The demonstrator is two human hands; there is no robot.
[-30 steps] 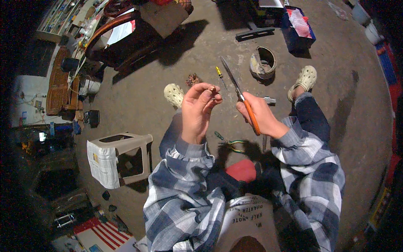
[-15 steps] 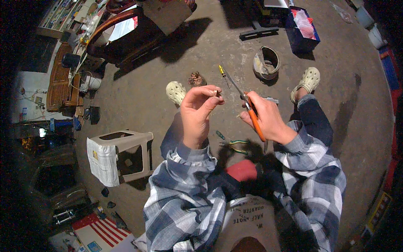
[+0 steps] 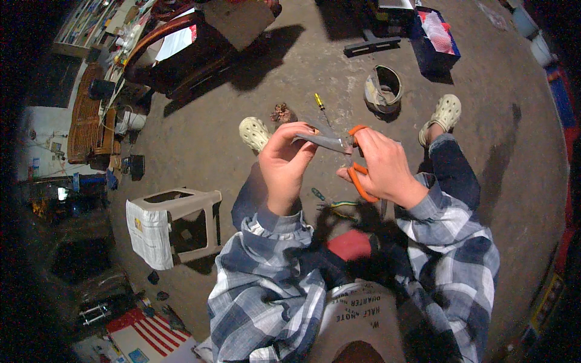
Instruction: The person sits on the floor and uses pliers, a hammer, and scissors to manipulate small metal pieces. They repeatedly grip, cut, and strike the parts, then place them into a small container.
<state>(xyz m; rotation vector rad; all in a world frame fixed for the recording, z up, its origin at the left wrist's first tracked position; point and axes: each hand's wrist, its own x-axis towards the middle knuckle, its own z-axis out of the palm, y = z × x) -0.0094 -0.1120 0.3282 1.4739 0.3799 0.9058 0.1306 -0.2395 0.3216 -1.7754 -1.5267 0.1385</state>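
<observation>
My left hand point(image 3: 283, 166) is raised over the floor, thumb and fingers pinched on a small copper-coloured piece point(image 3: 314, 130), mostly hidden by the fingertips. Orange-handled scissors point(image 3: 330, 143) are in my right hand point(image 3: 387, 166). Their handles are spread and their blades point left, parted around the piece at the left fingertips; whether they touch it I cannot tell. Beyond the left hand lies a small heap of copper-coloured scraps point(image 3: 281, 113). A yellow-handled screwdriver point(image 3: 319, 103) rests on the floor just past the scissors.
Between my legs lie a small green-handled tool point(image 3: 318, 193) and a tool with yellow-green handles point(image 3: 345, 204), partly in shadow. A worn bucket point(image 3: 382, 107) stands ahead. At left is a beige stool point(image 3: 209, 227) draped with paper; a wooden chair point(image 3: 163, 85) stands farther off.
The scissors have swung from pointing up and away to pointing left, and their handles have spread apart. Their blades have come to the left fingertips. My left hand has barely moved.
</observation>
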